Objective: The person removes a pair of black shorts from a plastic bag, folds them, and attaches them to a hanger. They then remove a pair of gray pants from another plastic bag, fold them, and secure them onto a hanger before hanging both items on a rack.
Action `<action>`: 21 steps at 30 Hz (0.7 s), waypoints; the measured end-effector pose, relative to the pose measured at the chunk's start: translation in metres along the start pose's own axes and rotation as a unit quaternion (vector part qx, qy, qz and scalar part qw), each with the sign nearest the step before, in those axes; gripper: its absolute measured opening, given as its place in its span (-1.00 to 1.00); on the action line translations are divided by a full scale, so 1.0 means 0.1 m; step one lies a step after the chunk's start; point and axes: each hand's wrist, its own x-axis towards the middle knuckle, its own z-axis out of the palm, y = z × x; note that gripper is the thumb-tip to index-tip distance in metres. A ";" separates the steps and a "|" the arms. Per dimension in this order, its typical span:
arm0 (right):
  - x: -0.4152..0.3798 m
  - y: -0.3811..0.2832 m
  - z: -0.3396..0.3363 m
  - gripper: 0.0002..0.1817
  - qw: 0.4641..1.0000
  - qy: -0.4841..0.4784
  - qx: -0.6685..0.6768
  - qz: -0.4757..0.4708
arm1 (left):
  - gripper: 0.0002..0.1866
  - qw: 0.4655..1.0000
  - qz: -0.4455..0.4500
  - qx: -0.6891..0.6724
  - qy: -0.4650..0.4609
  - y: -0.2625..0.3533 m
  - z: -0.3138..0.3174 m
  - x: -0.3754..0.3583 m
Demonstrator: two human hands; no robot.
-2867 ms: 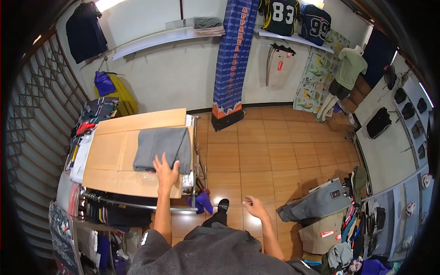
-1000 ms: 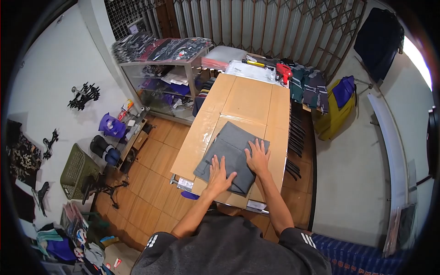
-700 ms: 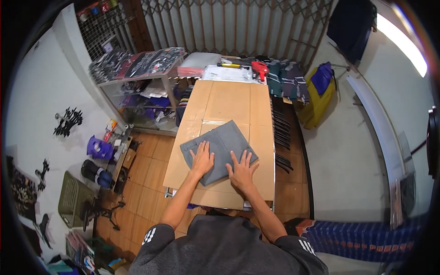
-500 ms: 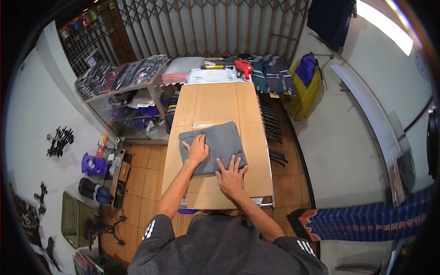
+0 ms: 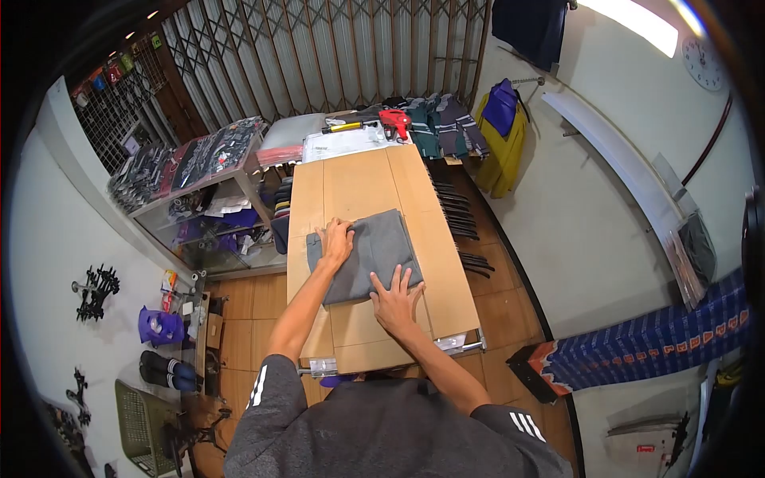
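Folded grey trousers (image 5: 373,247) lie flat on a sheet of brown cardboard (image 5: 362,179) that covers the table. My left hand (image 5: 336,242) rests near their upper left edge, its fingers slightly bent and apart, with the thumb out to the left. On the lower right part of the cloth lies my right hand (image 5: 394,303), fingers spread and pressed flat. Neither hand grips the cloth. Its underside is hidden.
Beyond the cardboard are a red tool (image 5: 394,123), a yellow-black tube (image 5: 343,127) and white plastic packs (image 5: 339,145). A glass case (image 5: 215,211) topped with folded clothes stands left. Black hangers (image 5: 456,209) line the table's right side.
The camera view has turned slightly. My left hand has shifted a little toward the upper left edge of the trousers. My right hand stays spread at the lower right.
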 end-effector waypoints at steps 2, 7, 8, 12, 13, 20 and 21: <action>0.06 -0.02 0.04 -0.39 1.000 0.000 0.004 0.008 | -0.77 0.999 0.026 -0.018 0.031 0.06 -0.11 -0.08; 0.30 0.00 0.20 -0.40 1.000 0.009 0.017 0.017 | -0.81 0.993 0.083 -0.046 0.064 0.25 -0.41 -0.39; 0.34 -0.01 0.20 -0.37 1.000 -0.001 0.013 0.024 | -0.81 0.992 0.090 -0.066 0.060 0.30 -0.49 -0.49; 0.36 0.09 0.16 -0.33 0.992 0.016 0.121 0.040 | -0.83 0.984 0.116 -0.124 0.053 0.41 -0.71 -0.89; 0.28 0.18 0.13 -0.34 0.984 0.043 0.170 0.043 | -0.82 0.981 0.119 -0.154 0.026 0.41 -0.77 -1.00; -0.51 0.40 -0.43 -0.67 0.869 0.178 0.398 0.232 | -0.77 0.940 0.146 -0.258 -0.166 0.41 -1.06 -1.78; -0.60 0.45 -0.48 -0.69 0.855 0.181 0.415 0.253 | -0.76 0.932 0.149 -0.265 -0.199 0.39 -1.06 -1.88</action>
